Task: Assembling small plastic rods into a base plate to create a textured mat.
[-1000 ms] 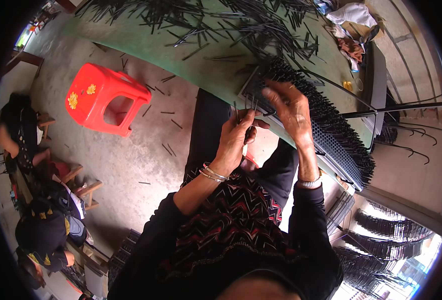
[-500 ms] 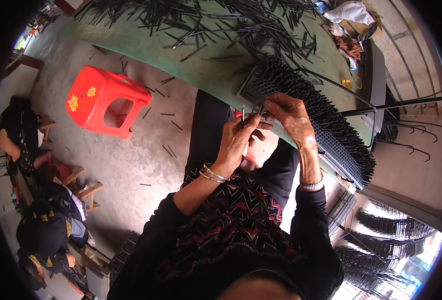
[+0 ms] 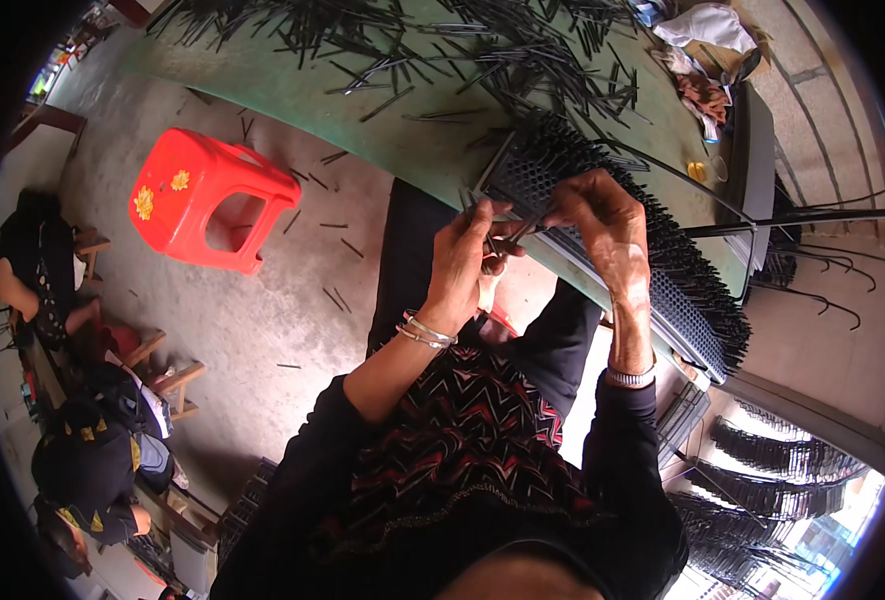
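Right hand (image 3: 603,215) has dropped from the pin-filled black rack (image 3: 653,270) to meet the left hand (image 3: 468,255), both now pinching thin black pins (image 3: 498,240) between them, just short of the rack's near edge.

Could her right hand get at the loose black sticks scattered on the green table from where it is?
Probably yes. The right hand is over the rack of black pins at the green table edge, and the loose black sticks lie in the open just beyond, nothing covering them. The rack itself stands between.
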Demonstrator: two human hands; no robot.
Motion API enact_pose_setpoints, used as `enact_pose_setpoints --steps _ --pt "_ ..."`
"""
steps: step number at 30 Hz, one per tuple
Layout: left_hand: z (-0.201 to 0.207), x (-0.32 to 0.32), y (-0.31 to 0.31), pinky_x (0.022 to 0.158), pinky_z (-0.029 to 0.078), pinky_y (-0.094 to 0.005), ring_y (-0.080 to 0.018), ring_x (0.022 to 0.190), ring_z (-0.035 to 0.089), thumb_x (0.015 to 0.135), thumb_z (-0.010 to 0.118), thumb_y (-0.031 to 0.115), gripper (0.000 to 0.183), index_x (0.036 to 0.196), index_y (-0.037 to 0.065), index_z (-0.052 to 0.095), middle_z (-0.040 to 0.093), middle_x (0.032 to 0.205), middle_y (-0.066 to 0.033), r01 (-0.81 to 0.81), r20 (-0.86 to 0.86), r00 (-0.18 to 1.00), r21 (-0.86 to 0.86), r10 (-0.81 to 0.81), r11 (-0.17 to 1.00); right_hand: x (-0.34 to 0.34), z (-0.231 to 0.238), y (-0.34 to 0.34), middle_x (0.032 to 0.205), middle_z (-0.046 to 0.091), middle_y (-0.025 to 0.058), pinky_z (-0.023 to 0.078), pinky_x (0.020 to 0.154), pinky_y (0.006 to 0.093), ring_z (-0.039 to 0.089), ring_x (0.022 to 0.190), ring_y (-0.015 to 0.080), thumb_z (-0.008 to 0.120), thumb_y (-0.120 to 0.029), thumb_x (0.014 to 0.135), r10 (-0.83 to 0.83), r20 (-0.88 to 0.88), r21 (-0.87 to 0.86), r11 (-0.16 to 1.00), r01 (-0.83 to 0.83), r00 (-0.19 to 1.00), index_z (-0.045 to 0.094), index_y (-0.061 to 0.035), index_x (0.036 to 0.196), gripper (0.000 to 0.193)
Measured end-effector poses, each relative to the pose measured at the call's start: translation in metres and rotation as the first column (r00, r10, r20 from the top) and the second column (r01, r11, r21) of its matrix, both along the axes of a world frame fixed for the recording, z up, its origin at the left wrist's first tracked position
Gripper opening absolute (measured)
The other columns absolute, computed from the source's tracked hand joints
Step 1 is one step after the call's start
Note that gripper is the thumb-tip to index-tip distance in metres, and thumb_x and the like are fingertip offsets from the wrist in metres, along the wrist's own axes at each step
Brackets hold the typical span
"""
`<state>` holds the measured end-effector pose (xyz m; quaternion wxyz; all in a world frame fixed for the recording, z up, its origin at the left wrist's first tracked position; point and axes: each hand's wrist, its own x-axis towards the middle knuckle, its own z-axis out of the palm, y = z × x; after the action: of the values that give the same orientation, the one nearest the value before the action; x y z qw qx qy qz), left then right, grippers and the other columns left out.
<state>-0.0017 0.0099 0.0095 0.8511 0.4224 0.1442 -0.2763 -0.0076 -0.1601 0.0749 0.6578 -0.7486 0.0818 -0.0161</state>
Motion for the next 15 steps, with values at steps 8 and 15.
enact_pose_setpoints --steps 8,15 --pt "-0.015 -0.002 -0.003 0.056 0.047 -0.0237 -0.0115 0.060 0.059 0.098 0.056 0.037 0.036 0.105 0.002 0.060 0.069 0.083 -0.0122 -0.026 0.026 0.999 -0.065 0.027 0.998 0.018 -0.006 -0.003 0.084 0.070 0.0079 0.048 0.074 0.0220 0.067 0.080 0.0108 0.059 -0.004 0.094 -0.277 0.276 -0.180 0.926 0.332 0.921 0.061 0.0030 0.100 0.010" --pt "-0.010 -0.015 -0.006 0.049 0.033 -0.0208 -0.0050 0.054 0.038 0.100 0.050 0.042 0.043 0.106 0.000 0.061 0.054 0.069 -0.0027 0.056 -0.026 0.998 -0.105 -0.060 0.993 0.025 -0.012 0.000 0.080 0.072 0.0056 0.041 0.062 0.0175 0.055 0.071 0.0018 0.058 -0.006 0.095 -0.271 0.319 -0.413 0.823 0.390 0.908 0.061 0.0007 0.102 0.010"
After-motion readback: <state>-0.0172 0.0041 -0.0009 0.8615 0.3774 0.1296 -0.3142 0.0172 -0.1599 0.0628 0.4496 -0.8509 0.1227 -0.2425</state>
